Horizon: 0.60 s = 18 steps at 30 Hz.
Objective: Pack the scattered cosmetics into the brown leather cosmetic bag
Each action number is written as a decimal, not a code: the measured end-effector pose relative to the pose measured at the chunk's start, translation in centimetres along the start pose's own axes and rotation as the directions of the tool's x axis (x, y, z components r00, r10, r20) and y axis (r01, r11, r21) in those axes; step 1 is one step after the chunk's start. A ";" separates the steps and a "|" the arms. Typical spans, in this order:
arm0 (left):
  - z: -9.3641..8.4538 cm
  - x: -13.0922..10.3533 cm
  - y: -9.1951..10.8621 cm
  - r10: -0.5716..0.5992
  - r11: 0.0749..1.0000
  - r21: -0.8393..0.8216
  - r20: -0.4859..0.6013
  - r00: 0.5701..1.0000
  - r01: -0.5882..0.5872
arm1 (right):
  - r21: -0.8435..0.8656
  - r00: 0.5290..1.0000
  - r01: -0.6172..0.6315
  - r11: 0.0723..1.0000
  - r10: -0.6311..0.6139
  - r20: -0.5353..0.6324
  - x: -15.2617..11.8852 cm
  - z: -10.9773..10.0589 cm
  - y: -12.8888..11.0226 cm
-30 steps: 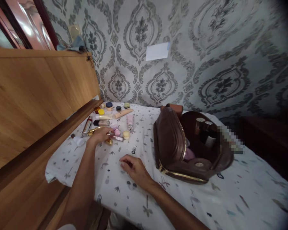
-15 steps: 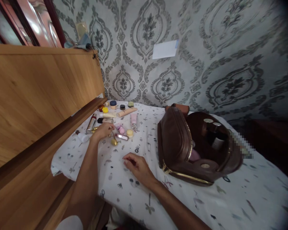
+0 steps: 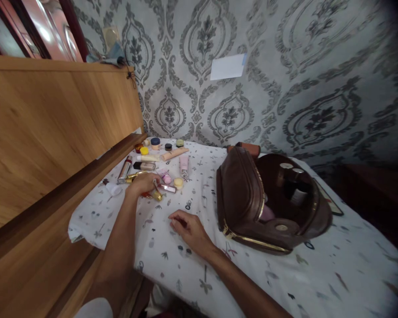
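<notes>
My left hand [image 3: 143, 183] reaches down among the make-up on the left of the cloth. Its fingertips are pinched together, and whatever they hold is too small to make out. Right at those fingers lie a lip gloss tube [image 3: 168, 188] and a gold-capped tube [image 3: 157, 195]. A pink rounded item [image 3: 166, 179] and a cream-coloured jar [image 3: 178, 183] are just beyond. My right hand [image 3: 192, 232] rests on the cloth, fingers loosely bent and apart, with nothing in it. To its right stands an open brown cosmetic bag [image 3: 239, 194] with several containers inside.
Behind my left hand lie a foundation bottle [image 3: 144, 165], a peach tube [image 3: 174, 153], a pink tube [image 3: 184, 165] and several small jars, including a blue-lidded jar [image 3: 155, 143]. A wooden panel [image 3: 59, 106] borders the left side; the patterned wall [image 3: 195, 101] closes the back.
My left hand has lowered slightly over the make-up, and a red part beside the gold-capped tube now shows beneath it. My right hand and the bag stay in place; the view shifts slightly.
</notes>
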<state>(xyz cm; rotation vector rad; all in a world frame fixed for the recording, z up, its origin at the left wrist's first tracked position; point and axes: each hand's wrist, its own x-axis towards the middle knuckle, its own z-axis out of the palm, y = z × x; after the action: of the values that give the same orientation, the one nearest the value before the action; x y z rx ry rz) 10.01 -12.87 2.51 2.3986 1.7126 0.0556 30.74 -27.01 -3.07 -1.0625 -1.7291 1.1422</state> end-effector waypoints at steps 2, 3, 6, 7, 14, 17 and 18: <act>0.1 -0.1 0.1 0.005 1.000 0.020 -0.004 1.000 -0.004 | 0.002 1.000 0.002 1.000 -0.002 -0.001 0.0 0.0 0.0; 0.1 -0.1 0.2 0.007 1.000 0.028 -0.006 1.000 -0.007 | 0.006 1.000 0.001 1.000 -0.001 -0.001 0.0 0.0 0.0; 0.0 -0.1 0.2 0.015 0.999 0.041 -0.013 1.000 -0.015 | 0.021 1.000 -0.003 1.000 0.004 -0.004 0.0 0.1 -0.1; 0.1 -0.2 0.2 0.019 0.999 0.042 -0.015 1.000 -0.019 | 0.023 1.000 -0.005 1.000 0.005 -0.004 0.0 0.1 -0.1; 0.4 0.0 -0.5 0.051 0.999 0.007 -0.017 0.999 -0.051 | 0.013 1.000 0.000 1.000 0.000 -0.009 0.0 0.1 0.0; 0.5 0.3 -1.0 0.046 0.999 -0.022 -0.023 0.999 -0.047 | 0.008 1.000 0.002 1.000 -0.002 -0.008 0.0 0.1 0.0; 0.5 0.4 -1.1 0.046 0.998 -0.032 -0.028 0.999 -0.047 | 0.006 1.000 0.001 1.000 -0.001 -0.010 0.0 0.1 -0.1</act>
<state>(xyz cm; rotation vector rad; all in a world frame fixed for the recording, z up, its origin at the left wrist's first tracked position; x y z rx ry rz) 9.15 -12.19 1.75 2.4247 1.6544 0.1219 30.66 -27.09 -3.01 -1.0617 -1.7172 1.1396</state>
